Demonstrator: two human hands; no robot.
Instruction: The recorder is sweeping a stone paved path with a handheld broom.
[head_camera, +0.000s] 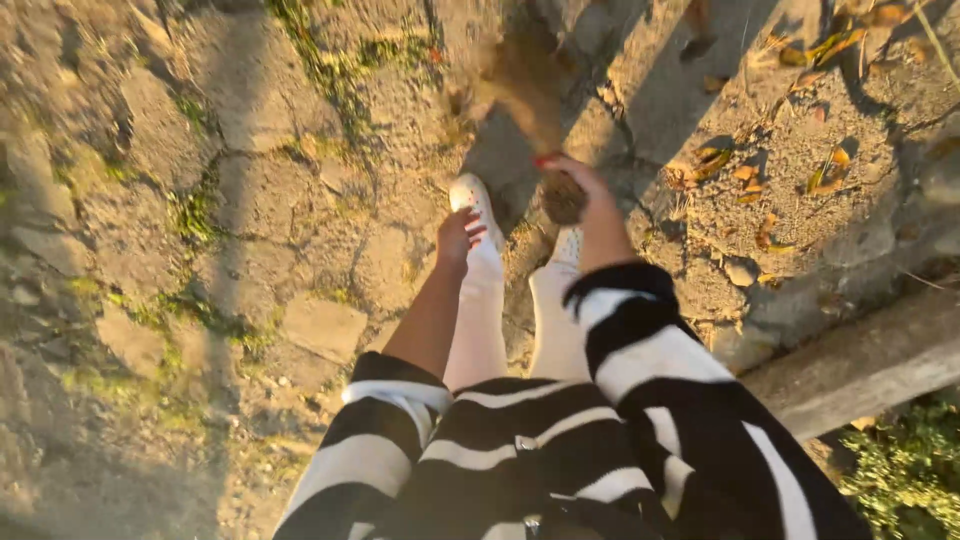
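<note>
I look down at my own body on a stone path. My left hand (458, 236) hangs over my left white shoe (474, 196), fingers loosely curled and holding nothing. My right hand (580, 186), with red nails, reaches forward, palm down. A round brown fuzzy clump (563, 200) sits right under the palm and looks held from below. Just ahead of the fingers is a blurred brown patch (520, 85); I cannot tell what it is. Both sleeves are black-and-white striped (650, 350), and my legs are in white trousers (480, 320).
Cracked paving stones (320, 325) with moss in the joints fill the left and middle. Dry leaves (745, 175) lie on bare soil at the right. A low concrete kerb (870, 365) runs along the lower right, with green plants (905, 470) beyond it.
</note>
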